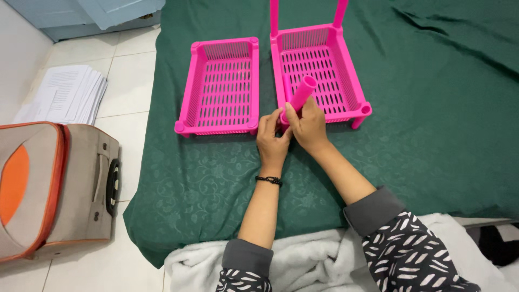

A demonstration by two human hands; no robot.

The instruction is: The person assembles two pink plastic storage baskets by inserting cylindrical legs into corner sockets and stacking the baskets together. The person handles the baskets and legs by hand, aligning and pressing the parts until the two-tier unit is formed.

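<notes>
Two pink plastic basket trays lie on a dark green cloth [432, 108]. The left tray [221, 89] is flat with slotted walls. The right tray [321, 70] has two pink posts rising from its far corners. A pink tube [301, 93] leans over the near left corner of the right tray. My right hand [309, 127] grips the tube's lower part. My left hand [272, 141] touches the tube's bottom end beside the tray corner. A black band circles my left wrist.
A beige and orange suitcase [51, 186] lies on the white tile floor at left. A stack of papers [67, 94] sits behind it. A white fleece blanket [313, 259] covers the near edge by my lap.
</notes>
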